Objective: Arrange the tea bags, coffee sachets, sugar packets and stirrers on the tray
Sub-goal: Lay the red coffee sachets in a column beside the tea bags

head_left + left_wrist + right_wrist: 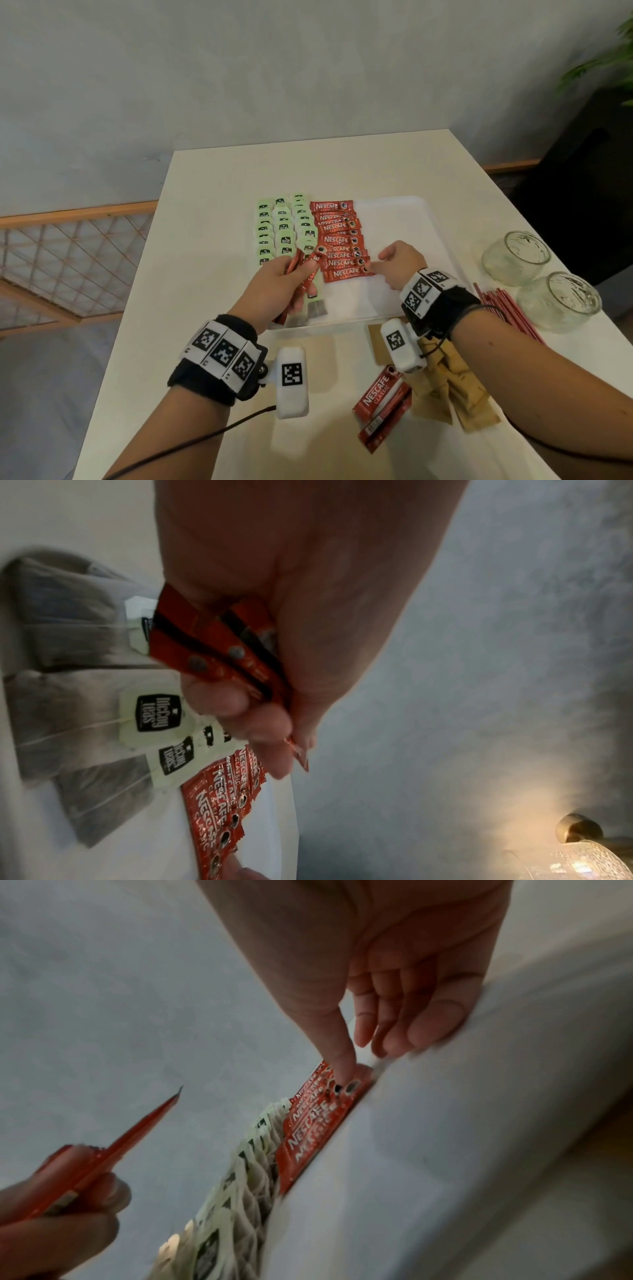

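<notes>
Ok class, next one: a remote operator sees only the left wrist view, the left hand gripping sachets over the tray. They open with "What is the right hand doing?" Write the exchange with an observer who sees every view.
Observer: The right hand has its index fingertip on the near end of the sachet row.
Operator: Are any sachets off the tray?
Observer: Two loose sachets lie on the table, nearer the person than the tray.
Operator: Where are the stirrers?
Observer: The stirrers lie on the table, right of the tray.
</notes>
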